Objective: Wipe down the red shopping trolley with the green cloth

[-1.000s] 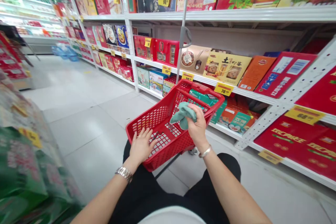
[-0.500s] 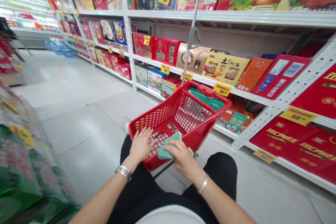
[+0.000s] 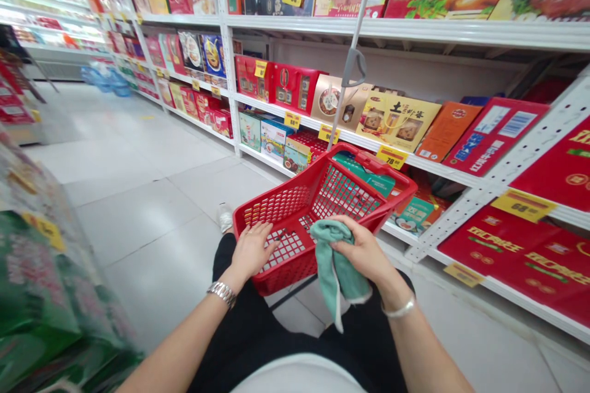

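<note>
A red shopping basket with latticed sides stands tilted in front of my knees, its long pull handle rising from the far end. Over its near left rim rests my left hand, fingers stretched out into the basket and thumb apart. My right hand grips a green cloth above the basket's near right side. One folded end of the cloth shows at the fingertips, and the rest hangs down below the hand.
White shelves with boxed goods and yellow price tags run along the right and far side. Green packages stand close on my left. A tiled aisle leads away to blue-wrapped bottles at the far left.
My right hand has lifted up and to the right with the cloth, away from the basket's near side, and the cloth now hangs loose. My left hand stays on the rim.
</note>
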Motion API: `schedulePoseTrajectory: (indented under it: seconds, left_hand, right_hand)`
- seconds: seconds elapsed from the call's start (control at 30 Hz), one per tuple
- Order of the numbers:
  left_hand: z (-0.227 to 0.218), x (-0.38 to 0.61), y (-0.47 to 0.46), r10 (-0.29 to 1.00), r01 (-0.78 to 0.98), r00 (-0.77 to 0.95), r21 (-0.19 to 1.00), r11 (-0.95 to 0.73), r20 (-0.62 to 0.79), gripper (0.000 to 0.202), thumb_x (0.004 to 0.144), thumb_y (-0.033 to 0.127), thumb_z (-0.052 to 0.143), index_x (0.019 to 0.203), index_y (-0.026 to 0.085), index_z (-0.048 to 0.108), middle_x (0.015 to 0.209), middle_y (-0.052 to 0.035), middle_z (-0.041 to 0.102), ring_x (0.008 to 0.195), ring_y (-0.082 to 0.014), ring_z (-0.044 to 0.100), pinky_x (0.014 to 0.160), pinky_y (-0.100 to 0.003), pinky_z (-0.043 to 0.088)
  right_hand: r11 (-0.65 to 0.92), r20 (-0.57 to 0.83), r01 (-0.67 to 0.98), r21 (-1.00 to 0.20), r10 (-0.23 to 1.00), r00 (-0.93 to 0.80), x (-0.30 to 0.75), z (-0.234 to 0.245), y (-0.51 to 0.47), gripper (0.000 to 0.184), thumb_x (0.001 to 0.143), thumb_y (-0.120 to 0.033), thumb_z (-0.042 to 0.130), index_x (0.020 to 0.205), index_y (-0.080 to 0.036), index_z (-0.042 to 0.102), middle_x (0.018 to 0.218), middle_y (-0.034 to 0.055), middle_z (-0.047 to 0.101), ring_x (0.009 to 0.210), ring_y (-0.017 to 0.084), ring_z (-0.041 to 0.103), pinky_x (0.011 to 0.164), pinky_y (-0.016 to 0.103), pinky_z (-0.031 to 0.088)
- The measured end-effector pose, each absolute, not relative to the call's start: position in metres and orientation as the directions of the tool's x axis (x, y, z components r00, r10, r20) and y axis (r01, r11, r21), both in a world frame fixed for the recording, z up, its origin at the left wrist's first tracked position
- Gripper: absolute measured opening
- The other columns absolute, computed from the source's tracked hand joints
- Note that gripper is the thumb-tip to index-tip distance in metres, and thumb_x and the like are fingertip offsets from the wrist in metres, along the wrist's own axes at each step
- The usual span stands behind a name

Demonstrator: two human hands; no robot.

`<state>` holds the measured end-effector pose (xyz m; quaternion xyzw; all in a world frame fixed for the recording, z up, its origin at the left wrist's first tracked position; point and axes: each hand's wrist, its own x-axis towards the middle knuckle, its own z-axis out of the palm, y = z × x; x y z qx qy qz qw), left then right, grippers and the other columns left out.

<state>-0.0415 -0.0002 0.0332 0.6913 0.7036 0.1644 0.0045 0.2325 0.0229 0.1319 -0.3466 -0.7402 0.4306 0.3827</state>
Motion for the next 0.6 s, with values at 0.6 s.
schedulePoseTrajectory:
  seconds: [0.6]
  left_hand:
    - [0.035,-0.039,-0.002,0.974,0.965,-0.024,0.259,-0.036,0.226,0.044,0.093,0.04,0.052,0.128,0.018,0.067,0.137,-0.0136,0.065,0.132,-0.0285,0.056,0.115,-0.048,0.039]
  right_hand:
    - [0.817,0.677,0.547,-0.182,0.507,-0.533,0.21,0.026,0.038,0.061,0.086,-0.041,0.07,0.14,-0.018,0.054,0.144,0.02,0.049,0.137,0.037,0.041,0.11,0.06,0.041]
